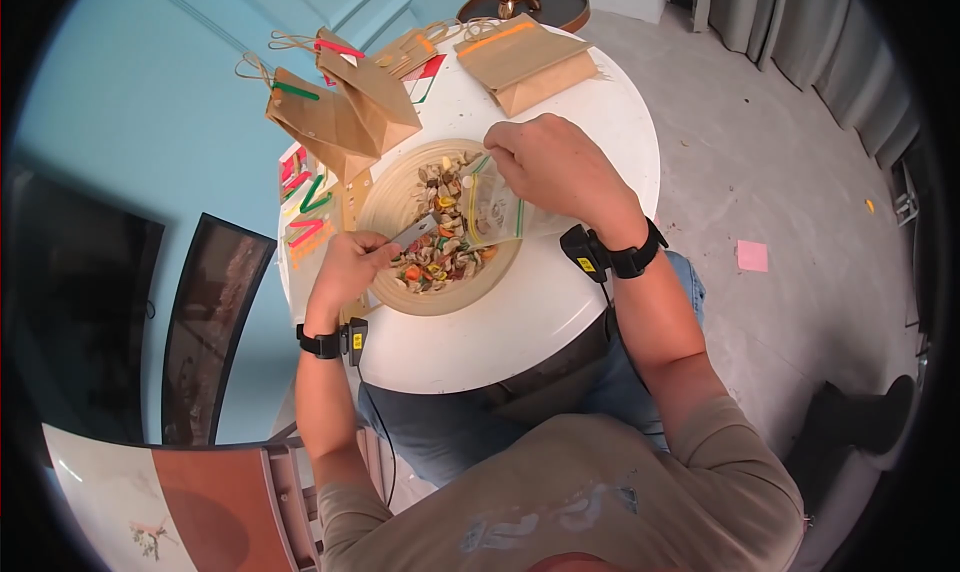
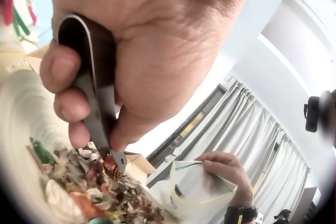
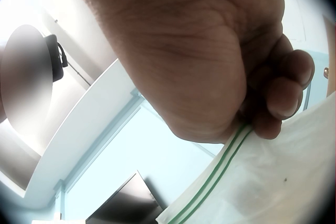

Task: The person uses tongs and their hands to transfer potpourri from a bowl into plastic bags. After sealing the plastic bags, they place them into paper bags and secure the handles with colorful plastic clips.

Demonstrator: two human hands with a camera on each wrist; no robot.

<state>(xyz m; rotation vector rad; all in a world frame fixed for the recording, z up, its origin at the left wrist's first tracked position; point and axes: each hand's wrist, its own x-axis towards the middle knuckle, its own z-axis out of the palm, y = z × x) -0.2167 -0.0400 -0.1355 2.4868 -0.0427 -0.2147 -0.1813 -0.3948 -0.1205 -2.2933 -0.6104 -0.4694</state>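
My left hand point(image 1: 352, 267) grips metal tongs point(image 1: 417, 231), a bent strip squeezed between thumb and fingers in the left wrist view. The tips point down into a heap of potpourri-like dried pieces point(image 2: 79, 182), right at a reddish-brown textured piece point(image 2: 112, 167). The heap lies in a wide beige bowl point(image 1: 385, 194). Above the bowl's right side, my right hand point(image 1: 560, 167) pinches the top edge of a clear zip bag point(image 1: 497, 212) with a green seal line. The bag hangs from the fingers, its mouth facing left in the head view; a few small dark bits show in it.
Two upright kraft paper bags point(image 1: 325, 122) with green and pink clips stand behind the bowl, left. Another kraft bag point(image 1: 525, 62) lies at the back right of the round white table point(image 1: 470, 347). Colored clips point(image 1: 312, 197) lie at the left edge.
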